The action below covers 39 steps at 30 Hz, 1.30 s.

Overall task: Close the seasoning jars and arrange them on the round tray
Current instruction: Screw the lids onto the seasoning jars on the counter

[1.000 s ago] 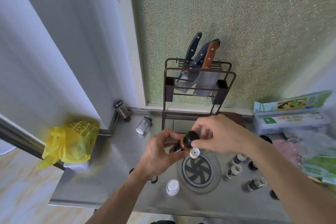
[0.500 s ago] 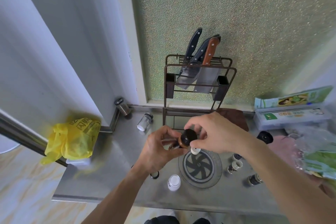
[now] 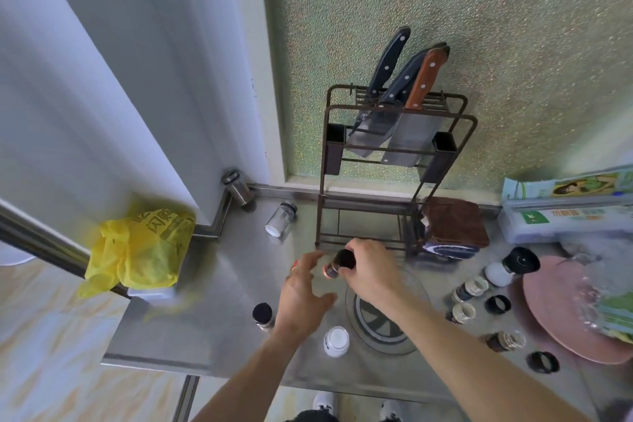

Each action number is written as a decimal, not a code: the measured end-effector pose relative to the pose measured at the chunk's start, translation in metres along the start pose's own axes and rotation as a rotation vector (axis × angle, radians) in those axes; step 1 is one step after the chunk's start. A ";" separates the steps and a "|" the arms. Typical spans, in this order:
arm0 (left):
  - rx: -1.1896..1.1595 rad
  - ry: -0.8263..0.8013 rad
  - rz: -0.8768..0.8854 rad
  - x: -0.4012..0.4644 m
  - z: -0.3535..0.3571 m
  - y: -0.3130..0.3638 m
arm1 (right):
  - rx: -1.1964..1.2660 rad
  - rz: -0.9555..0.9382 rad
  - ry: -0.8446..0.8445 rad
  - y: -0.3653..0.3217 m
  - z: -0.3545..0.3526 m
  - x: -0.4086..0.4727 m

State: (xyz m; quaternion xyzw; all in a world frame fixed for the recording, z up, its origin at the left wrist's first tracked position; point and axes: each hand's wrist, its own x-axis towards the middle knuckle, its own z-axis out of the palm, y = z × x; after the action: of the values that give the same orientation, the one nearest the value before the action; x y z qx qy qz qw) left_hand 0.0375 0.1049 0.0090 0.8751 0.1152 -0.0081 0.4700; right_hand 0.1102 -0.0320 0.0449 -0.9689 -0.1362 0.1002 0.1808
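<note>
Small brown jar with black lid held above the far left rim of the round tray, right hand curled round the lid from above, likely seating or tightening it before setting the jar down. Left hand just beside the jar, fingers spread and relaxed, holding nothing; whether a fingertip touches the glass, cannot tell. Tray sits on the steel worktop, mostly under the right forearm; no jar visibly standing on it, so arranging seems barely begun. Left of tray: one dark-capped jar and one white-capped jar, both upright and closed. Right of tray: three open jars near each other, two loose black lids lying among them, probably waiting to be matched, plus one black-topped white grinder. Further back: one clear jar tipped on its side, one steel shaker in the corner. Knife rack behind the hands, three knives in it. Yellow bag on the rail at left.
</note>
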 end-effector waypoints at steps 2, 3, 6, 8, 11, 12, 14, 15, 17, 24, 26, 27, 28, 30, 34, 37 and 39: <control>-0.004 0.019 -0.038 -0.003 0.009 -0.013 | -0.004 0.053 -0.012 0.006 0.023 0.016; 0.007 0.027 -0.045 -0.006 0.012 -0.018 | -0.011 0.072 -0.025 0.008 0.031 0.021; 0.034 0.021 -0.075 -0.010 0.024 -0.033 | -0.037 0.096 -0.068 0.016 0.058 0.039; 0.044 0.017 -0.100 -0.013 0.032 -0.042 | -0.059 0.091 -0.099 0.021 0.073 0.046; 0.034 0.001 -0.134 -0.016 0.041 -0.050 | -0.060 0.083 -0.128 0.027 0.091 0.052; 0.043 -0.002 -0.137 -0.017 0.043 -0.052 | -0.051 0.088 -0.127 0.029 0.094 0.052; 0.070 -0.021 -0.138 -0.020 0.048 -0.057 | -0.044 0.102 -0.139 0.032 0.099 0.052; 0.082 -0.041 -0.139 -0.023 0.050 -0.058 | -0.038 0.105 -0.151 0.033 0.100 0.052; 0.106 -0.107 -0.141 -0.028 0.053 -0.060 | -0.018 0.112 -0.161 0.037 0.098 0.050; 0.177 -0.325 -0.195 -0.034 0.074 -0.073 | -0.116 0.249 -0.076 0.095 0.099 0.027; 0.218 -0.350 -0.201 -0.034 0.082 -0.079 | -0.148 0.262 -0.063 0.110 0.106 0.026; 0.243 -0.364 -0.203 -0.033 0.086 -0.081 | -0.152 0.272 -0.062 0.115 0.110 0.027; 0.267 -0.376 -0.205 -0.033 0.090 -0.085 | -0.154 0.275 -0.062 0.119 0.114 0.029; 0.303 -0.369 -0.204 -0.034 0.099 -0.092 | -0.162 0.273 -0.062 0.123 0.122 0.033; 0.328 -0.280 -0.194 -0.033 0.111 -0.099 | -0.176 0.221 0.001 0.128 0.135 0.040; 0.315 -0.210 -0.178 -0.033 0.109 -0.092 | -0.129 0.228 0.020 0.126 0.128 0.037; 0.278 -0.159 -0.160 -0.035 0.102 -0.081 | -0.014 0.230 0.028 0.123 0.113 0.028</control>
State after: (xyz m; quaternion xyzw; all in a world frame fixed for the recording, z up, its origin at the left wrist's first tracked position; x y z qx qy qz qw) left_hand -0.0045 0.0576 -0.1101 0.9163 0.1446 -0.1302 0.3501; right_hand 0.1378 -0.0978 -0.1089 -0.9806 -0.0224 0.1057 0.1634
